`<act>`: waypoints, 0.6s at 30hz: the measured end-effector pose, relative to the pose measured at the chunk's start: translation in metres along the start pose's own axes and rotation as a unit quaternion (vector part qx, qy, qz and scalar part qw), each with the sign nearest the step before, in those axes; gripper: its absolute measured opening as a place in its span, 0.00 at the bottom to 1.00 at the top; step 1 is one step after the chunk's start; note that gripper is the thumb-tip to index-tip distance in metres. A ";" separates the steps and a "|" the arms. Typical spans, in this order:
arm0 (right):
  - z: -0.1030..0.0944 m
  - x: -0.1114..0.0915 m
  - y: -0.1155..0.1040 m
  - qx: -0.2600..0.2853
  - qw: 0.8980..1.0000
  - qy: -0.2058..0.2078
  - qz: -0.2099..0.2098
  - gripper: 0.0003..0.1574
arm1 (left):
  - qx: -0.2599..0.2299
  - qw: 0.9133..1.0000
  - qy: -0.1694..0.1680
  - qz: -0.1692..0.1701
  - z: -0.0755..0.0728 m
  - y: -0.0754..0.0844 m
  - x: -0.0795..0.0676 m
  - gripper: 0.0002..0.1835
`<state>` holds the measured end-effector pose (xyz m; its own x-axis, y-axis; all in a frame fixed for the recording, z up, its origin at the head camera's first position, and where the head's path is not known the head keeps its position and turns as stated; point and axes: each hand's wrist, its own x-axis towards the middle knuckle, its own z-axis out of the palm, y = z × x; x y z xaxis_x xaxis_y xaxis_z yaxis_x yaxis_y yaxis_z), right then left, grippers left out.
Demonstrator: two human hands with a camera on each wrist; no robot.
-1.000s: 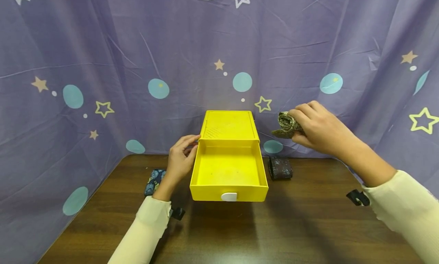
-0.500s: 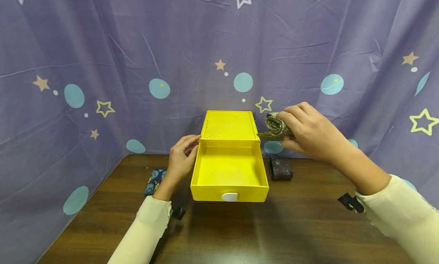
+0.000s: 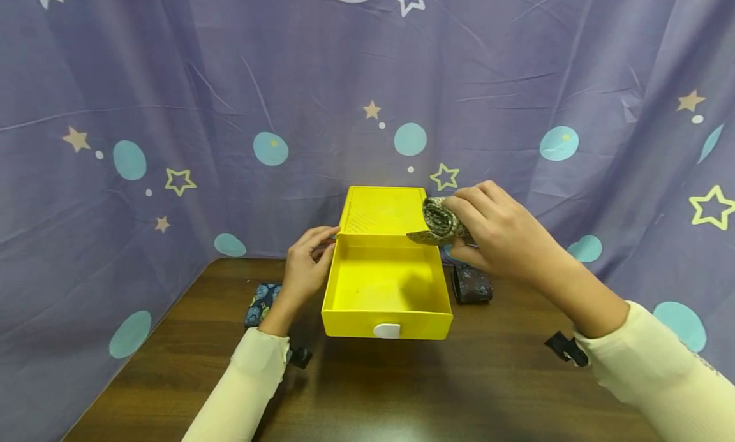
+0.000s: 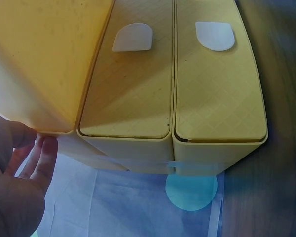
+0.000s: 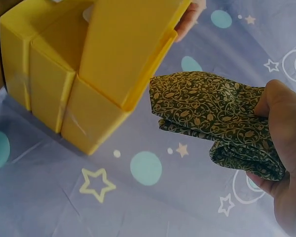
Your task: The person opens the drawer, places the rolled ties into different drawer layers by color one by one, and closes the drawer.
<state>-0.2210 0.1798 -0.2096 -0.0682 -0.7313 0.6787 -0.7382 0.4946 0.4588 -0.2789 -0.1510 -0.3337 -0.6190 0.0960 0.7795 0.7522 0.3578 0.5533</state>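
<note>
A rolled-up green necktie (image 5: 207, 103) with a cream floral pattern is gripped between the thumb and fingers of my right hand (image 3: 496, 228). Its loose end points left, over the back right corner of the pulled-out yellow drawer (image 3: 387, 324) in the head view. The drawer is the top one of a yellow drawer unit (image 3: 385, 209); two lower drawers with white handles (image 4: 133, 37) show closed in the left wrist view. My left hand (image 3: 307, 263) rests on the unit's left side, its fingertips at the front edge by the drawer.
A dark blue patterned roll (image 3: 262, 303) lies on the wooden table (image 3: 488, 372) behind my left wrist. A dark maroon patterned roll (image 3: 473, 284) lies right of the unit. A purple curtain (image 3: 321, 78) with stars hangs close behind.
My right hand has carried the necktie left and slightly down, from beside the unit to over the drawer's back right corner. Its shadow now falls inside the drawer. The left hand stays in place.
</note>
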 end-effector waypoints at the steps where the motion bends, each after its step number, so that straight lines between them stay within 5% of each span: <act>1: 0.002 0.000 -0.002 0.001 1.000 0.000 -0.001 0.29 | -0.001 1.000 0.000 -0.002 0.000 0.001 0.000 0.17; 18: 0.051 0.010 -0.023 0.029 0.999 -0.030 -0.006 0.30 | 0.003 1.000 0.004 -0.007 0.002 0.003 0.000 0.17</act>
<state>-0.2388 0.1377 -0.2424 -0.0982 -0.7650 0.6365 -0.7764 0.4590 0.4319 -0.2775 -0.1480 -0.3329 -0.6271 0.0828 0.7745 0.7425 0.3642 0.5622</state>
